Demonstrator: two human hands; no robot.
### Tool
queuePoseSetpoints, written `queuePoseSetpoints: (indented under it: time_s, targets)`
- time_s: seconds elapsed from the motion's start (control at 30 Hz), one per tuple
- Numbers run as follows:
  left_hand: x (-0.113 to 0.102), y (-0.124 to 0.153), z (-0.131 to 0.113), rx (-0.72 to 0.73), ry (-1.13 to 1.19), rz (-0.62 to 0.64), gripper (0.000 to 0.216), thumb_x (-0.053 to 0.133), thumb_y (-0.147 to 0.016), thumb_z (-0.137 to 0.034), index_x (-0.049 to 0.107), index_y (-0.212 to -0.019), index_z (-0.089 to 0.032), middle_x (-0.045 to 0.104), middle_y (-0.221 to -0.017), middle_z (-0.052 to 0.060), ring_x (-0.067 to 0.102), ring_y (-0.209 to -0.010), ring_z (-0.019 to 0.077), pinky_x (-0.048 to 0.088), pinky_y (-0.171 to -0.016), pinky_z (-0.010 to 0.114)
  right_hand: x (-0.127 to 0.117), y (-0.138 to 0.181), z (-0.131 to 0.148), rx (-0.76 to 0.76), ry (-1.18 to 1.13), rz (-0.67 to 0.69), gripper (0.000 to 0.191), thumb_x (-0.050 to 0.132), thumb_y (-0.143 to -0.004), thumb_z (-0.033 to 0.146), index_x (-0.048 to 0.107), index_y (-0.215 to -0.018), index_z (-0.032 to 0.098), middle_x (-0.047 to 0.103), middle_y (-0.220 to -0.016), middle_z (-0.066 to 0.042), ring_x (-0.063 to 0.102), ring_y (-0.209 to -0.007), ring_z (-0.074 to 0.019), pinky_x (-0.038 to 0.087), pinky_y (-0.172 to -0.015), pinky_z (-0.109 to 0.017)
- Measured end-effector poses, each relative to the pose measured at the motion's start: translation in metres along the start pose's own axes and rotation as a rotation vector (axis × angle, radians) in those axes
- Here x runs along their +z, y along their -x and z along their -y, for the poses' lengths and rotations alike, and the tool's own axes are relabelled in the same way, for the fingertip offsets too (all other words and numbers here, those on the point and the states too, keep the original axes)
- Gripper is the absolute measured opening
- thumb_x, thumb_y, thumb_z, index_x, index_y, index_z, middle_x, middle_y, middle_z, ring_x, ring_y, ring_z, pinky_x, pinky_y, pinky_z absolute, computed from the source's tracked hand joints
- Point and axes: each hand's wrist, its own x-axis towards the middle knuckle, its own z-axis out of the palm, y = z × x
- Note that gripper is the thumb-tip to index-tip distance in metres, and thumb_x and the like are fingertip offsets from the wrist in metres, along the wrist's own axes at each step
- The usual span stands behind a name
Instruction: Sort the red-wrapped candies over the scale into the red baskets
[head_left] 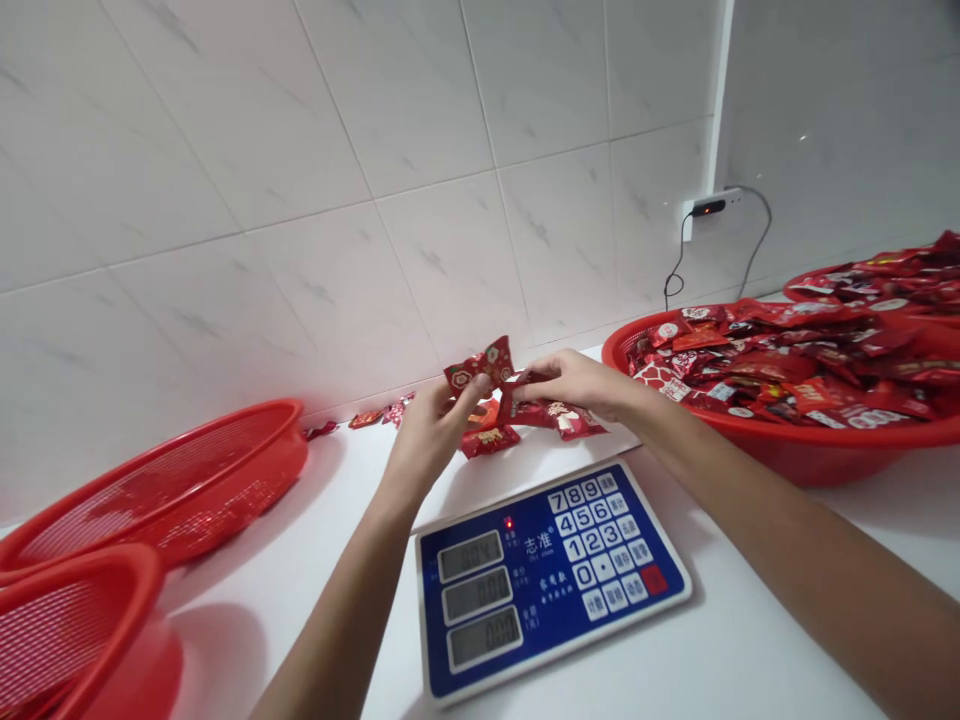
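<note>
My left hand [431,425] pinches a red candy packet [480,366] and holds it up just beyond the scale. My right hand [574,382] is closed on other red packets [559,415] lying in a small heap on the far side of the scale. The electronic scale [551,570] has a blue panel with three displays and a keypad; it sits on the white counter under both forearms.
A large red basin [795,445] heaped with red candy packets stands at the right, another behind it. Two empty red mesh baskets [172,480] sit at the left. A few loose packets [375,415] lie along the tiled wall. A wall socket with a cable [709,210] is behind.
</note>
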Motion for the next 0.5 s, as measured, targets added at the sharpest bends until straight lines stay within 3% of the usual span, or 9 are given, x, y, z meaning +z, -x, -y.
queuePoseSetpoints:
  time_s: [0.1,0.23,0.33,0.5]
  targets:
    - [-0.006,-0.002,0.001,0.005,0.096,-0.051,0.046,0.068,-0.075,-0.060,0.068,-0.077,-0.014,0.069,-0.075,0.007,0.063,-0.069,0.0188,0.051,-0.067,0.030,-0.013,0.005,0.007,-0.008,0.039,-0.076,0.014,0.081,-0.068,0.024,0.074,-0.078,0.017,0.072,-0.075,-0.005,0.065,-0.063,-0.0147,0.050,-0.054,-0.023]
    - [-0.009,-0.001,0.001,0.020,0.138,-0.016,0.041,0.071,-0.073,-0.054,0.061,-0.062,-0.016,0.060,-0.059,0.002,0.054,-0.058,0.0139,0.044,-0.059,0.026,-0.023,0.014,0.019,0.044,-0.074,-0.148,0.011,0.077,-0.074,0.022,0.074,-0.081,0.015,0.074,-0.082,-0.007,0.067,-0.069,-0.0138,0.053,-0.062,-0.022]
    - [-0.007,0.001,0.000,-0.015,0.145,0.047,0.037,0.071,-0.075,-0.051,0.064,-0.068,-0.015,0.061,-0.060,0.001,0.054,-0.057,0.0132,0.042,-0.057,0.026,-0.023,0.019,0.024,0.077,-0.129,-0.170,0.008,0.075,-0.077,0.018,0.073,-0.082,0.013,0.074,-0.082,-0.007,0.068,-0.069,-0.0127,0.054,-0.064,-0.021]
    - [0.001,0.003,-0.002,-0.102,0.217,0.101,0.037,0.074,-0.073,-0.049,0.069,-0.081,-0.014,0.070,-0.073,0.006,0.063,-0.067,0.0165,0.049,-0.068,0.029,-0.018,0.018,0.023,0.020,-0.099,-0.126,0.008,0.074,-0.078,0.019,0.072,-0.081,0.013,0.073,-0.080,-0.006,0.067,-0.069,-0.0124,0.053,-0.064,-0.021]
